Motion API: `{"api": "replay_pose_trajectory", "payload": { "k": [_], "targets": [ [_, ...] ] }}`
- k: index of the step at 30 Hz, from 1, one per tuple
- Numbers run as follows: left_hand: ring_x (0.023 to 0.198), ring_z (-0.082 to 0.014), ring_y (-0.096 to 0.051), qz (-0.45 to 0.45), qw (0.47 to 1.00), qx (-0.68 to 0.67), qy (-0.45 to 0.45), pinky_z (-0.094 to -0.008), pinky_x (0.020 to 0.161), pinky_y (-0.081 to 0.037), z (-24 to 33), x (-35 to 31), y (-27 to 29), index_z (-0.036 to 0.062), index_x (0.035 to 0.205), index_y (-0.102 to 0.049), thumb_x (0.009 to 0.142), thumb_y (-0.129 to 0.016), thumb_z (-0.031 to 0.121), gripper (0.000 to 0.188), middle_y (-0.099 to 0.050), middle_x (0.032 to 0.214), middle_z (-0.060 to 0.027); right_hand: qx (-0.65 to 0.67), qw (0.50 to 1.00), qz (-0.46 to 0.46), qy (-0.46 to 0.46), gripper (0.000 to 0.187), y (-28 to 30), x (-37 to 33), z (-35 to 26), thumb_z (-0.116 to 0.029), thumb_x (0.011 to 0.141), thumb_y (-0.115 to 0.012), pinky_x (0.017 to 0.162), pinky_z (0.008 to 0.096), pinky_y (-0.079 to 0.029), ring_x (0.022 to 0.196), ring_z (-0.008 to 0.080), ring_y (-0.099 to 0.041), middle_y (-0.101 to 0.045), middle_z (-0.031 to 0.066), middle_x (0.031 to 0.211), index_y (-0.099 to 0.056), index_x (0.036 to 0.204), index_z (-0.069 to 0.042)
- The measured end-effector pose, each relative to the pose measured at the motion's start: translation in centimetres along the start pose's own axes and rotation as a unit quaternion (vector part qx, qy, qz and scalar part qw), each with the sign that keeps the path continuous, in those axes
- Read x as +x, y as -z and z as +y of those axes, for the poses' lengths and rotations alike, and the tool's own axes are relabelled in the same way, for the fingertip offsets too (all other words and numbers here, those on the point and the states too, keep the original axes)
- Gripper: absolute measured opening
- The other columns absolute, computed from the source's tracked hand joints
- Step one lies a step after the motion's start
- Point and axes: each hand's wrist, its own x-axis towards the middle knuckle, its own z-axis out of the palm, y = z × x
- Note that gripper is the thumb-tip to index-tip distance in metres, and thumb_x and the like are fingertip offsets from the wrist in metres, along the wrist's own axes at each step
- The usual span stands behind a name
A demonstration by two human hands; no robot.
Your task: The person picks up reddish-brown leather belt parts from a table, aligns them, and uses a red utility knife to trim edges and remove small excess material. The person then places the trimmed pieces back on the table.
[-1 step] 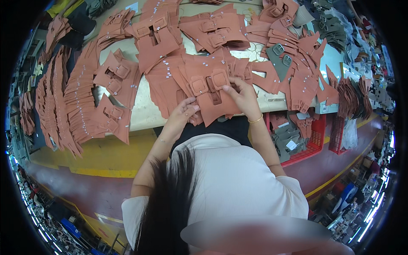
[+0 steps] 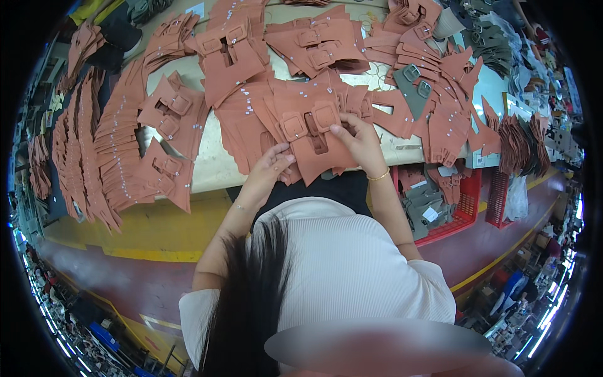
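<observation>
A terracotta shoe upper (image 2: 308, 164) with two covered square buckles lies in front of me over a fanned pile of similar pieces. My right hand (image 2: 364, 144) is closed at its right side, thumb and fingers pinching beside the right buckle (image 2: 325, 115). On the left, my left hand (image 2: 270, 168) has its fingers curled against the piece's edge, below the left buckle (image 2: 293, 126). The fingertips of that hand are partly hidden. Between the buckles runs a slot with a darker opening.
Stacks of terracotta uppers (image 2: 119, 141) cover the table's left side, and more lie at the far side and right. A grey-green buckled piece (image 2: 411, 94) rests right of my hands. Below the table's right edge, a red crate (image 2: 466, 210) holds grey-green and terracotta pieces.
</observation>
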Motion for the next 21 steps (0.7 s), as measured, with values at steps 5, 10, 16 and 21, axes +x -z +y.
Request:
{"api": "replay_pose_trajectory", "payload": {
  "k": [5, 10, 16, 21],
  "targets": [
    [0.083, -0.0068, -0.051, 0.012, 1.000, -0.009, 0.014, -0.0213, 0.070, -0.040, 0.2, 0.0, -0.4, -0.0004, 0.130, -0.043, 0.093, -0.054, 0.019, 0.043, -0.056, 0.096, 0.0000, 0.171, 0.981, -0.062, -0.062, 0.029, 1.2, -0.6, -0.3, -0.012, 0.092, -0.058, 0.084, 0.0239, -0.047, 0.096, 0.0102, -0.057, -0.062, 0.0043, 0.107, -0.056, 0.118, 0.002],
    [0.095, -0.0096, -0.050, 0.016, 1.000, -0.006, 0.005, -0.0237, 0.078, -0.040, 0.6, -0.4, -0.8, -0.0003, 0.126, -0.046, 0.093, -0.054, 0.019, 0.039, -0.055, 0.106, -0.0025, 0.231, 0.968, -0.065, -0.068, 0.030, 2.0, -1.3, -1.5, -0.013, 0.091, -0.060, 0.085, 0.0243, -0.048, 0.096, 0.0103, -0.058, -0.063, 0.0045, 0.107, -0.057, 0.118, 0.001],
    [0.108, -0.0138, -0.051, 0.044, 0.996, -0.072, -0.037, -0.0278, 0.089, -0.040, 0.3, 0.2, -1.6, -0.0006, 0.126, -0.045, 0.094, -0.053, 0.019, 0.038, -0.053, 0.118, -0.0076, 0.129, 0.991, 0.003, -0.046, 0.027, 6.1, -2.7, -5.0, -0.011, 0.088, -0.062, 0.080, 0.0243, -0.048, 0.089, 0.0089, -0.058, -0.064, 0.0033, 0.099, -0.060, 0.113, 0.001],
    [0.113, -0.0163, -0.049, 0.009, 0.992, -0.122, -0.017, -0.0313, 0.098, -0.037, 0.9, 1.0, -2.1, 0.0005, 0.131, -0.039, 0.093, -0.056, 0.018, 0.045, -0.051, 0.120, -0.0105, 0.023, 0.996, 0.076, 0.028, 0.026, 10.8, -5.0, -8.6, -0.009, 0.087, -0.063, 0.078, 0.0229, -0.045, 0.087, 0.0091, -0.057, -0.060, 0.0027, 0.096, -0.060, 0.109, 0.005]
  ]
}}
